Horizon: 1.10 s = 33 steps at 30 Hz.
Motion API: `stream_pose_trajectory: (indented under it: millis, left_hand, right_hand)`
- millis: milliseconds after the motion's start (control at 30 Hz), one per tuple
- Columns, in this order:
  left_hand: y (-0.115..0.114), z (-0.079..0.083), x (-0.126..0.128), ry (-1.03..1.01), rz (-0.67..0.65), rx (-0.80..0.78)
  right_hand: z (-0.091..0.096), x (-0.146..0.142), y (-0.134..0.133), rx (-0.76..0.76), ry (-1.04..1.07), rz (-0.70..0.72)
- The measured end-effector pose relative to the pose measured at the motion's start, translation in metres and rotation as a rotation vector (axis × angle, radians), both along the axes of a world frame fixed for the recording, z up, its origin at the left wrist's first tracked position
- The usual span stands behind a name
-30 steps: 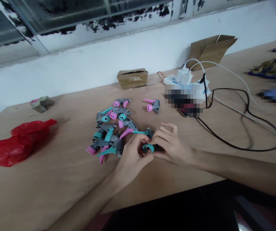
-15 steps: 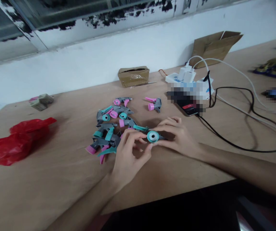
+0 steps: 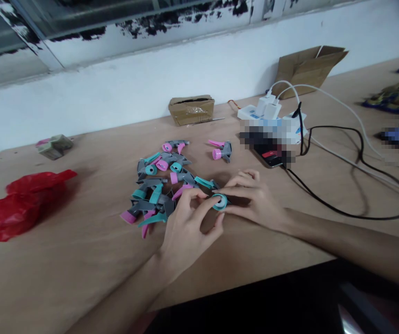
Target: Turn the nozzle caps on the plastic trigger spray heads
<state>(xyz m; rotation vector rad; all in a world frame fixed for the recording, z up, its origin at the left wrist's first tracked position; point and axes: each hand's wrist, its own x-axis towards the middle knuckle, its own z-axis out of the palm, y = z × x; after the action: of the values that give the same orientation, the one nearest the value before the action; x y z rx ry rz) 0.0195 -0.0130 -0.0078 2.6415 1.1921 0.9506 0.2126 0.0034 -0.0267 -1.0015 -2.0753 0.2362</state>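
Note:
A trigger sprayer head point(image 3: 220, 202) with a teal collar and a grey body is pinched in my right hand point(image 3: 251, 199), its round white opening facing me. My left hand point(image 3: 190, 222) has its index fingertip on that opening, while the thumb sits apart below the collar. Just left of my hands lies a loose pile of sprayer heads point(image 3: 150, 185), grey with pink or teal collars and triggers. Farther back, a pink-collared sprayer head point(image 3: 222, 151) rests alone on the table.
A red plastic bag point(image 3: 28, 202) lies at the left, with a small greenish block point(image 3: 56, 147) behind it. Near the wall stand a small cardboard box point(image 3: 191, 111) and an open carton point(image 3: 307, 72). A power strip point(image 3: 250, 113), a phone point(image 3: 272, 158) and a black cable point(image 3: 324, 211) occupy the right.
My left index finger has moved from the collar's edge onto the white opening. The left thumb has come away slightly downward. My right hand keeps its hold on the sprayer head.

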Motion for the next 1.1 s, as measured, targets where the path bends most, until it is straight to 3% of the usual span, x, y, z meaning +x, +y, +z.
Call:
stream_pose_trajectory:
  millis: [267, 467, 633, 900, 1100]
  left_hand:
    - [-0.005, -0.002, 0.003, 0.256, 0.043, 0.134]
    - [-0.005, -0.004, 0.005, 0.224, 0.111, 0.163]
    - [-0.007, -0.006, 0.005, 0.105, 0.072, -0.029]
    - [-0.001, -0.006, 0.004, -0.016, 0.071, -0.326]
    - [0.004, -0.003, 0.006, -0.149, 0.049, -0.511]
  right_hand:
    - [0.001, -0.001, 0.000, 0.027, -0.042, -0.021]
    - [-0.001, -0.005, 0.000, 0.028, -0.010, -0.076]
    - [0.000, -0.005, 0.001, 0.011, 0.017, -0.109]
    - [-0.006, -0.001, 0.004, 0.052, -0.044, -0.033]
    - [-0.007, -0.002, 0.005, -0.028, -0.076, -0.070]
